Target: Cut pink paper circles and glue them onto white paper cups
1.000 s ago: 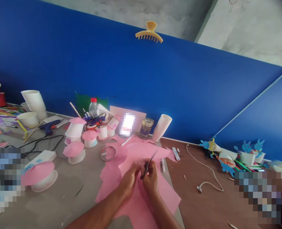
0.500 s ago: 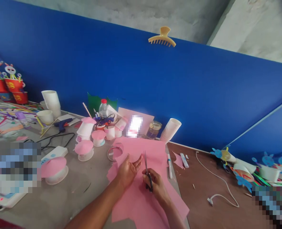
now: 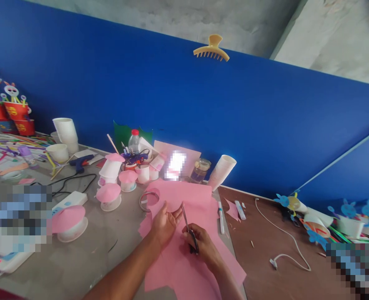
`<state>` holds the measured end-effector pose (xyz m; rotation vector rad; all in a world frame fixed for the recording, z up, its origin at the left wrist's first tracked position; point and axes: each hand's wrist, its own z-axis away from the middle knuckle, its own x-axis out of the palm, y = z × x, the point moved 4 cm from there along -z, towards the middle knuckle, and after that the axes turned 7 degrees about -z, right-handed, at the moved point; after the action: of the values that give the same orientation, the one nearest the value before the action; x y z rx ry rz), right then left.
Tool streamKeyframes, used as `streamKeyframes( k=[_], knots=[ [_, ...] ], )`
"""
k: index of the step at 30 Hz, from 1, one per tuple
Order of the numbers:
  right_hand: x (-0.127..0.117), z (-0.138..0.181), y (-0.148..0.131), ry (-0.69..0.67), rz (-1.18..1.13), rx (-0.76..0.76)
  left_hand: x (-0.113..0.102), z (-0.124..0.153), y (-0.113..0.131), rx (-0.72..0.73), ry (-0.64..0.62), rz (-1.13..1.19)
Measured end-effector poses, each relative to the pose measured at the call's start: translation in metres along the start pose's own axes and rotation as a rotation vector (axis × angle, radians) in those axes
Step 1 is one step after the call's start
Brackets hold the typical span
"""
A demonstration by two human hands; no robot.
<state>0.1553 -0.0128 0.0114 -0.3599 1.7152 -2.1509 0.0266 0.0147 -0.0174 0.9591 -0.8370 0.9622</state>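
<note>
**Hand and Workpiece Status**

Your left hand (image 3: 164, 223) sits at lower centre of the frame. Its fingers (image 3: 176, 213) are pinched together on a rounded edge of the large pink paper sheet (image 3: 184, 271). The sheet lies flat on the grey tabletop (image 3: 115, 266) and spreads from centre frame to the bottom edge.

Your right hand (image 3: 201, 246) is just right of the left. Its fingers are curled tight through the handles of the dark-handled metal scissors (image 3: 185, 219). The blades point up-frame toward the left fingertips; whether they are parted cannot be told.

A clear tape ring (image 3: 148, 201) lies just up-left of the left hand. A white marker pen (image 3: 221, 212) lies at the sheet's right edge.
</note>
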Motion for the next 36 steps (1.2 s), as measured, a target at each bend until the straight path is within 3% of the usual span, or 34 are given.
streamKeyframes(
  k=[7,16,36],
  knots=[
    [0.001,-0.004,0.006,0.011,-0.051,-0.051,0.008,0.007,-0.005,-0.003,-0.003,0.024],
    [0.004,-0.007,0.009,0.033,-0.13,-0.124,0.017,0.018,-0.018,-0.159,-0.249,-0.056],
    [0.003,-0.01,0.01,0.095,-0.14,-0.226,0.014,0.017,-0.03,-0.174,-0.213,-0.16]
  ],
)
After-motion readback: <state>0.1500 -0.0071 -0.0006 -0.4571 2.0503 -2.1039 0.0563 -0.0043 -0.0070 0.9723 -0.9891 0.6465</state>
